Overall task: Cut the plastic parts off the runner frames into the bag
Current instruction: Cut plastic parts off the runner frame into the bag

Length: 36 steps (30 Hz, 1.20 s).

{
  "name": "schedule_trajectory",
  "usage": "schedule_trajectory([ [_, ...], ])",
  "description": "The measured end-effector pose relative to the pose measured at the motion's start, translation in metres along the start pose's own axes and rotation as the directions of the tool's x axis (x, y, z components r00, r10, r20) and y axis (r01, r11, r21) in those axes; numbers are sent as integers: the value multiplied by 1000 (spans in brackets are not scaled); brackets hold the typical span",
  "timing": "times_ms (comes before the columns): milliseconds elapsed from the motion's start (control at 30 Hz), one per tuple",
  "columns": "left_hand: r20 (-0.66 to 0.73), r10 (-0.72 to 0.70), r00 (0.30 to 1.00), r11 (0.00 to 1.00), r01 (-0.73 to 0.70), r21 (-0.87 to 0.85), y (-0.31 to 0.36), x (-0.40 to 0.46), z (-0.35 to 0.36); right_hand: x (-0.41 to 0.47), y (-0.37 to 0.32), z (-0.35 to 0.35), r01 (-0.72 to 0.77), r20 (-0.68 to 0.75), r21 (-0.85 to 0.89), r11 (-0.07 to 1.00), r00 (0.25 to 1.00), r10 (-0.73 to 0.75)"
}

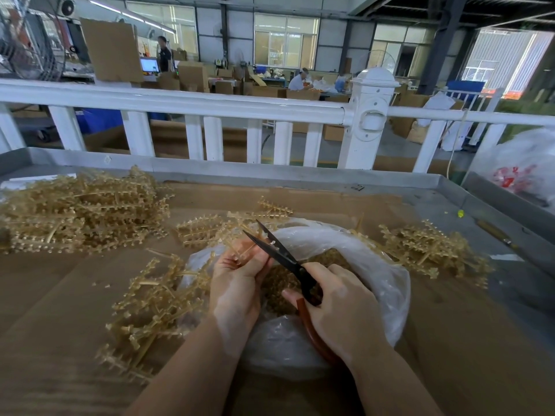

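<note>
Over the open mouth of the clear plastic bag (375,265), near the middle of the table, the left hand (237,274) grips a thin amber runner frame (237,247), its fingers curled round the stems. The right hand (339,301) holds a pair of black scissors (279,250) by their reddish handles, fingers wrapped round them; the blades stand parted, tips pointing up and away, with one blade just beside the frame in the left hand. Inside the bag lies a heap of small amber cut parts (282,283). More runner frames spread just left of the bag (150,298), toward the near edge of the table, and others lie beside its right side (426,247). A large pile of frames (81,211) sits at the far left corner. Brown cardboard (300,202) covers the table, whose grey metal rim (240,172) runs along the far edge. Beyond it stands a white railing (192,106).
</note>
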<state>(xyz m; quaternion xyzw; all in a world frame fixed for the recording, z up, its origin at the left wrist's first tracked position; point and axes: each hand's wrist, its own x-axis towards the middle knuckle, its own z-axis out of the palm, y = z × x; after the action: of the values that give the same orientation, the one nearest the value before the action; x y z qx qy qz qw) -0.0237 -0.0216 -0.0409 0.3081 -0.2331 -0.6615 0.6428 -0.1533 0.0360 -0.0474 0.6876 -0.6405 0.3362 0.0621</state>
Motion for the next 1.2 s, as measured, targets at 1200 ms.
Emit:
schedule_trajectory([
  [1200,148,-69,987,997,64,39,0,2,-4,4,7,0,1,10,31,1000,1000,-1],
])
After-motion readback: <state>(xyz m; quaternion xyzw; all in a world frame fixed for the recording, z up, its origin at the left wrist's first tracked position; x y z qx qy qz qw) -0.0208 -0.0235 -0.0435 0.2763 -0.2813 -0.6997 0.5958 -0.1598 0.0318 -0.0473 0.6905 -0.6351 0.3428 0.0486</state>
